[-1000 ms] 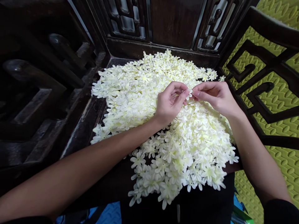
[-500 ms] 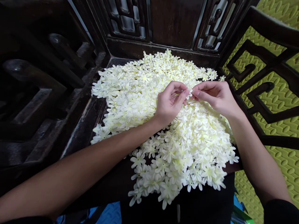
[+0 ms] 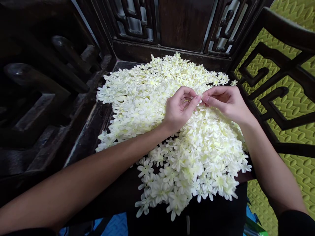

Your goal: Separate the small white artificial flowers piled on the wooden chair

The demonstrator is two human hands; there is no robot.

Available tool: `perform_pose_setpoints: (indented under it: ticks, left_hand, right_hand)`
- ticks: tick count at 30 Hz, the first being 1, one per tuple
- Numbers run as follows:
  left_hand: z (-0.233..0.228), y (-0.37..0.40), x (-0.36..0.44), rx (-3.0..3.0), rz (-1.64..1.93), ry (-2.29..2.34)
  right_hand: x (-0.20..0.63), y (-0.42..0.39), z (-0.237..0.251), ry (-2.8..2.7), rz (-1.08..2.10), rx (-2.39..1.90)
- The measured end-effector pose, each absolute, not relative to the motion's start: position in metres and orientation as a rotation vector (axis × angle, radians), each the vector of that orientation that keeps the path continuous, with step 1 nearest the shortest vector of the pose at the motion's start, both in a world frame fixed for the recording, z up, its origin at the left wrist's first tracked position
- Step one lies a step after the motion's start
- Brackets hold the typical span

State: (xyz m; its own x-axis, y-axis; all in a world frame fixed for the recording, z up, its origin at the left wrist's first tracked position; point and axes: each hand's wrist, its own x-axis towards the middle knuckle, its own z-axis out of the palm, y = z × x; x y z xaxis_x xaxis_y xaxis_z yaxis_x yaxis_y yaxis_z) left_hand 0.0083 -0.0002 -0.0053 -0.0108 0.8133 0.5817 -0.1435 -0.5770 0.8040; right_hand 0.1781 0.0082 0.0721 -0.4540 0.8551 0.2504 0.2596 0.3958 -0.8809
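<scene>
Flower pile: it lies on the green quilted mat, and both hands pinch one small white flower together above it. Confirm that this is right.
Not quite. The head view shows the flower pile lying on a dark wooden seat, with the green quilted mat off to the side behind the armrest. The rest holds: the left hand and right hand pinch one small white flower above it.

A dark wooden chair seat is lying under everything, its carved lattice back rising behind. A dark openwork armrest is curving along the right side. Beyond it, a green quilted mat with a leaf pattern is covering the floor. A blue surface is showing at the bottom edge.
</scene>
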Motion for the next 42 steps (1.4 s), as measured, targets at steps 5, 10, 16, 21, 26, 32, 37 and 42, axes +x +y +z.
perform_pose_setpoints:
  ticks: [5, 10, 16, 21, 26, 32, 37, 42]
  left_hand:
    - [-0.0049, -0.0006, 0.0087, 1.528, 1.683, 0.715]
    - [-0.0033, -0.0021, 0.0072, 1.544, 1.664, 0.732]
    - [-0.0008, -0.0035, 0.0057, 1.543, 1.642, 0.752]
    - [-0.0013, -0.0036, 0.0063, 1.541, 1.660, 0.733]
    - [-0.0021, -0.0031, 0.0066, 1.534, 1.665, 0.736]
    - [-0.0020, -0.0029, 0.0063, 1.535, 1.666, 0.733]
    - [-0.0002, -0.0040, 0.0058, 1.534, 1.654, 0.729]
    - [-0.0002, -0.0037, 0.0058, 1.531, 1.656, 0.738]
  right_hand:
    - [0.1785, 0.0084, 0.0717, -1.928, 1.047, -0.944]
    - [0.1804, 0.0089, 0.0726, -1.977, 0.998, -0.942]
    - [0.1824, 0.0111, 0.0717, -1.992, 1.021, -0.906]
    - [0.1831, 0.0127, 0.0702, -1.971, 1.030, -0.906]
    - [0.1830, 0.0133, 0.0689, -1.960, 1.030, -0.916]
    - [0.1836, 0.0133, 0.0673, -1.958, 1.041, -0.923]
    - [0.1831, 0.0135, 0.0670, -1.943, 1.059, -0.913]
    - [0.1822, 0.0124, 0.0680, -1.950, 1.059, -0.926]
